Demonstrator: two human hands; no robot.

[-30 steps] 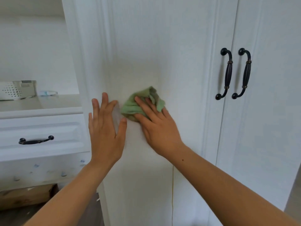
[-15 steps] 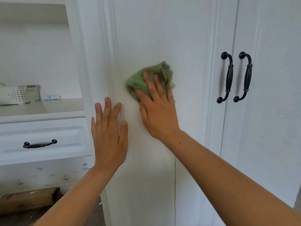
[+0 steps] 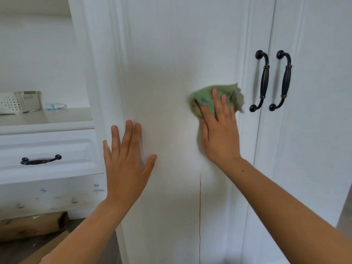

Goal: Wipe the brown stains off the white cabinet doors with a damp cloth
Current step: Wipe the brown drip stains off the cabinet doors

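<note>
A perforated white basket (image 3: 17,101) sits at far left on a shelf (image 3: 57,116), above a drawer (image 3: 62,147) with a black pull (image 3: 41,160). The left hand (image 3: 126,164) lies flat on the white cabinet door (image 3: 171,54), fingers straight and spread, thumb out toward two o'clock, holding nothing; it seems to steady the panel. A thin brown drip streak (image 3: 200,206) runs down the door at six o'clock from the green cloth (image 3: 205,100). The right hand (image 3: 219,134) presses that cloth against the door with straight fingers laid over it, not curled round it. Two black door handles (image 3: 262,80) hang at three o'clock of the cloth. The cloth looks soft, light and limp, so a flat palm over its middle should best keep it from slipping on the smooth paint.
</note>
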